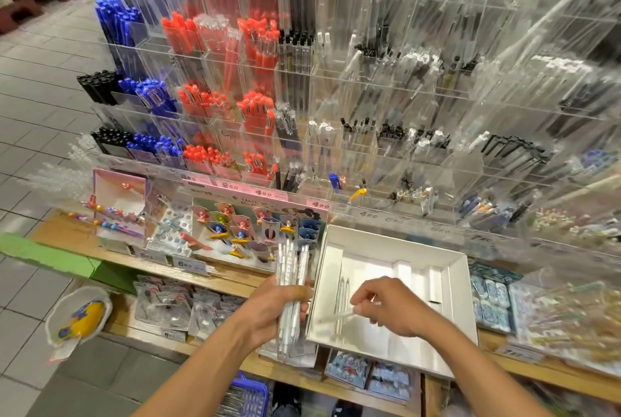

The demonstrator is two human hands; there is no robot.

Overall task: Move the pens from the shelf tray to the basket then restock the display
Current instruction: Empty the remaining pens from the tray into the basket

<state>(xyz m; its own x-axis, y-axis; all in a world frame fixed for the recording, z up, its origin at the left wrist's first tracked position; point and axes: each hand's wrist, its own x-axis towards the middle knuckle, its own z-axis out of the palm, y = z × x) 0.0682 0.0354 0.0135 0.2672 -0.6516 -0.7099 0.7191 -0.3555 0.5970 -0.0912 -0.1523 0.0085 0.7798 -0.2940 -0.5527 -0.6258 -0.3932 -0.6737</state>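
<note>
The clear acrylic pen display [336, 87] fills the wall in front of me, tier on tier of blue, red, black and white pens, and it stands on a wooden shelf [235, 277] crowded with novelty packs and price tags. On that shelf sits the white tray [452, 299], nearly emptied: I can make out two pale pens [343, 299] lying in it, near its left side. My left hand [279, 307] is wrapped around a bundle of white pens [290, 285], held upright just beside the tray's left wall. My right hand [389, 307] is over the tray with its fingertips pinched on one more pen [339, 316], which is blurred. So I judge I am late in the gathering step. Next I should add this pen to the bundle, take up the last ones, then lower everything to the blue basket [250, 394], whose corner shows under the shelf at the bottom edge. That will call for a firm hold, since the bundle is thick and slippery. Grey floor tiles [37, 107] run off to my left, and a yellow-and-white item [79, 316] hangs by the shelf end
</note>
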